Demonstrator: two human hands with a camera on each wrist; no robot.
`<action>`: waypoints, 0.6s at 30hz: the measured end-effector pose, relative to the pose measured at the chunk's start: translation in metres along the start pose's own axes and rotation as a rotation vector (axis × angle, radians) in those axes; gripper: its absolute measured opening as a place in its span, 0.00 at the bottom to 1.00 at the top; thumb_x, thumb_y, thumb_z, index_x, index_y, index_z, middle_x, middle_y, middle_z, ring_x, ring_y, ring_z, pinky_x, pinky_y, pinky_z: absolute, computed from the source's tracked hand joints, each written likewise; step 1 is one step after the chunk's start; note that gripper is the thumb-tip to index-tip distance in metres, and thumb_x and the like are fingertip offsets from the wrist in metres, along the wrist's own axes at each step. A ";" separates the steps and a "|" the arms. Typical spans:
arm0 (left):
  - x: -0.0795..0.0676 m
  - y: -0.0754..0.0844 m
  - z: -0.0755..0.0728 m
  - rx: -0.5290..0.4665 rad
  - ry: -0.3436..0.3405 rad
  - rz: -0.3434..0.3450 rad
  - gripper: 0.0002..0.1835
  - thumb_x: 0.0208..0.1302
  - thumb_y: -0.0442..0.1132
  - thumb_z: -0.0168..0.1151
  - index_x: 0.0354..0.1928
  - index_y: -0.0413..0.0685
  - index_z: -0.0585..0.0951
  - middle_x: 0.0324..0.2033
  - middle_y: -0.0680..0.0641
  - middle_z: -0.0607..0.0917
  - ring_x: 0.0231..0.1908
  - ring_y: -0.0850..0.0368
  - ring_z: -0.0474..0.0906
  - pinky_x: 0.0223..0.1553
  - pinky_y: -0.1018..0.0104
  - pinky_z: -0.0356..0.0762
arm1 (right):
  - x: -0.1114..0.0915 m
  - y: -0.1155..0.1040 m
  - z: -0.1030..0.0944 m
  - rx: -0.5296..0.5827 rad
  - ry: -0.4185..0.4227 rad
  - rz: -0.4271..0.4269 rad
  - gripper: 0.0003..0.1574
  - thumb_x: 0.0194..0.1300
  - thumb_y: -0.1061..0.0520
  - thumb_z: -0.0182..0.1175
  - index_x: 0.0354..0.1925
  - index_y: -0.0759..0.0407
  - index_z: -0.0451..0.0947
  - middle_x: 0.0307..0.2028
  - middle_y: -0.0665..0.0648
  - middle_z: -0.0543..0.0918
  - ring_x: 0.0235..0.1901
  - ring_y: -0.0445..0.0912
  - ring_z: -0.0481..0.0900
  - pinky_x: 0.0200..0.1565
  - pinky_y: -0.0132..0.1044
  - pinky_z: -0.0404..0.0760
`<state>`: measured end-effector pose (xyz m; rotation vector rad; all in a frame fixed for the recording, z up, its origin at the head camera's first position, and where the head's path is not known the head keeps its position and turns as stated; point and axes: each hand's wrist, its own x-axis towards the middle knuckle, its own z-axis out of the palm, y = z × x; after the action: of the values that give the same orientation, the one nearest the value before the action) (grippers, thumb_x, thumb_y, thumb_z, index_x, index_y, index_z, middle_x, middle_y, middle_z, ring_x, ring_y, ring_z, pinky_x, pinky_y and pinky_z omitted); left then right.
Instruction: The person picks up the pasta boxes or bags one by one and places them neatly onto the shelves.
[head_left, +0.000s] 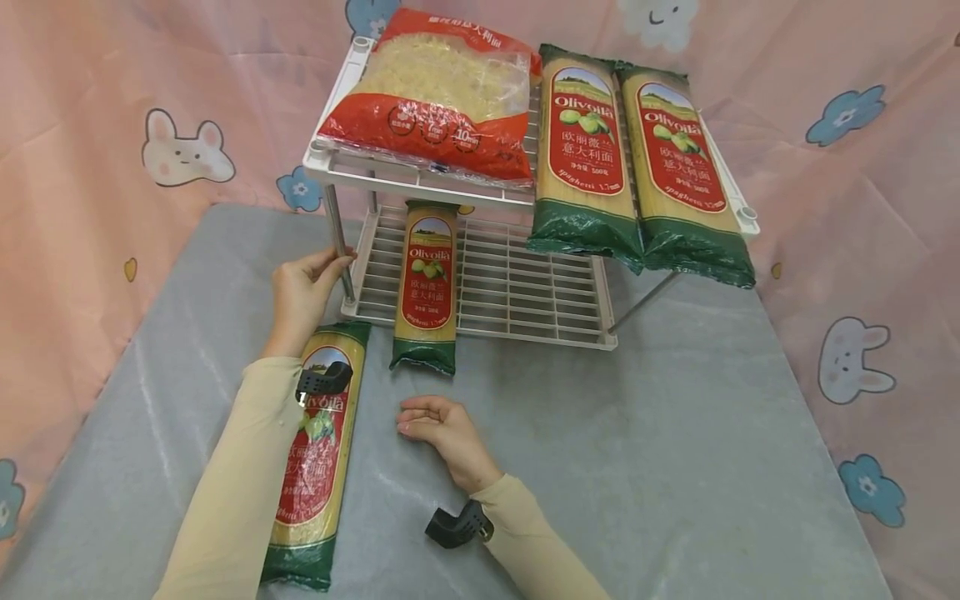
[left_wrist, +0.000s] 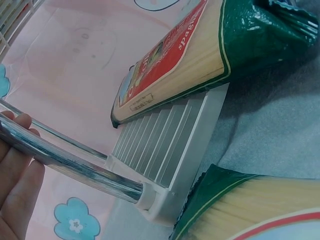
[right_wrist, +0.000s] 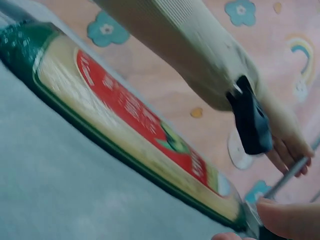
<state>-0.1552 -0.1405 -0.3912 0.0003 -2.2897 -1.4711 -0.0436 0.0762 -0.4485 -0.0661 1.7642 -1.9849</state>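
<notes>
My left hand (head_left: 300,292) grips a metal post (left_wrist: 75,162) at the front left of a white two-tier rack (head_left: 525,327). In the left wrist view, fingers wrap around the shiny tube above the lower shelf. On that shelf lies a spaghetti pack (head_left: 427,287), its green end jutting past the front edge. Another spaghetti pack (head_left: 311,475) lies on the table under my left forearm, partly hidden by it. My right hand (head_left: 450,437) hovers over the table to the right of this pack, fingers loosely bent and holding nothing.
The upper shelf carries a red bag of pasta (head_left: 442,92) on the left and two spaghetti packs, a middle one (head_left: 585,150) and a right one (head_left: 682,167), both overhanging the front. A grey cloth (head_left: 675,442) covers the table; a pink patterned curtain (head_left: 862,208) surrounds it.
</notes>
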 end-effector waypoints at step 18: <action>0.001 -0.004 0.001 -0.028 -0.003 -0.020 0.16 0.65 0.40 0.60 0.48 0.35 0.82 0.42 0.42 0.85 0.45 0.51 0.82 0.46 0.62 0.79 | -0.005 0.007 0.046 0.078 -0.054 0.057 0.18 0.58 0.74 0.57 0.48 0.79 0.72 0.36 0.69 0.82 0.31 0.40 0.81 0.41 0.36 0.81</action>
<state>-0.1574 -0.1420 -0.3945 0.0134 -2.2778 -1.5138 -0.0210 0.0350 -0.4460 -0.0418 1.6352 -1.9905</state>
